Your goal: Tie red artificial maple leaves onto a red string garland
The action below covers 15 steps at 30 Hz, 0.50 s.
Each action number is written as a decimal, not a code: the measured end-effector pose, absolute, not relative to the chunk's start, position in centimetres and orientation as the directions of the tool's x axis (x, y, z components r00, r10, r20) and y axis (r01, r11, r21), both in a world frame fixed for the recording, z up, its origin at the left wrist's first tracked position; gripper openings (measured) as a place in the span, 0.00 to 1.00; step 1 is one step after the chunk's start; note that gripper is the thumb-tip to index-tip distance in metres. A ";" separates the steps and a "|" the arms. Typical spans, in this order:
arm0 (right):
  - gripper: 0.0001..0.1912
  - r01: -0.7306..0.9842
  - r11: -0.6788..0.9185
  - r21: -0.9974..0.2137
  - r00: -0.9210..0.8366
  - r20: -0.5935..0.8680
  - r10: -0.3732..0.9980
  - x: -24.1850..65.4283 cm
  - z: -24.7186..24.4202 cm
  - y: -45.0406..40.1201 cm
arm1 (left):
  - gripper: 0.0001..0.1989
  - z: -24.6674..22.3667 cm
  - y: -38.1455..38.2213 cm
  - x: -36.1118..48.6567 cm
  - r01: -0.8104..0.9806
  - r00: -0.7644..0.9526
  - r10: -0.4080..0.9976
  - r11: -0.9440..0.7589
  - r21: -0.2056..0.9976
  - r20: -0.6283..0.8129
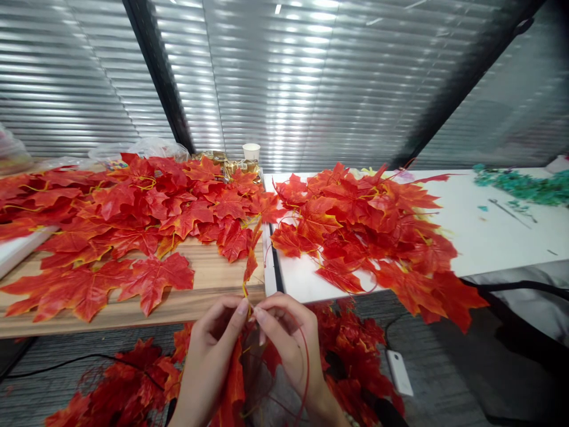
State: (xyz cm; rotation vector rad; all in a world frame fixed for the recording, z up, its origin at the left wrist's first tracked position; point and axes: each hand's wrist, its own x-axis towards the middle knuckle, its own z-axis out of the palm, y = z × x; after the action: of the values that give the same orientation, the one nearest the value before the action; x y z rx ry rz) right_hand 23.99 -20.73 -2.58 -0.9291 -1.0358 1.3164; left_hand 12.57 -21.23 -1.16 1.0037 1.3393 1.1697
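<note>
While the two hands meet just in front of the table (222,290) edge, the left hand (213,350) has thumb and forefinger closed on a thin yellow stem (245,289), which rises upright with a narrow red leaf (251,264) at its upper part. The right hand (291,341) is nearly closed too, its thumb and finger brought together at the lower end of the stem; what lies between those fingertips is too small to tell. A red cord (306,362) loops down across the right hand.

The step in hand appears to be fine fingertip work at the stem's end, perhaps joining or separating strands. The next move probably calls for a steady left pinch and small, precise turns of the right fingertips, with the loose cord clear of the nearby leaves: a spread on the left (155,279), a heap on the right (320,216), and more below (128,379), where strands could snag.
</note>
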 end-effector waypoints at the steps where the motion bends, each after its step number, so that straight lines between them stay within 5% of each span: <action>1: 0.04 -0.296 0.052 -0.954 -0.024 0.062 0.998 24.0 -2.6 -20.7 | 0.08 -1.1 -21.2 12.6 -0.038 -0.105 0.979 0.169 0.985 -0.173; 15: 0.05 -0.324 0.049 -0.945 -0.031 0.063 0.998 24.0 -2.7 -20.8 | 0.09 -1.4 -21.2 12.5 -0.060 -0.096 0.978 0.180 0.982 -0.185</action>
State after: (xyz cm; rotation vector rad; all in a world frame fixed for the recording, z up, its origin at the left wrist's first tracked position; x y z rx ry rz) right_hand 24.02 -20.83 -2.66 -0.9043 -1.0180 1.3348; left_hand 12.53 -21.18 -1.43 0.9861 1.3263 1.1677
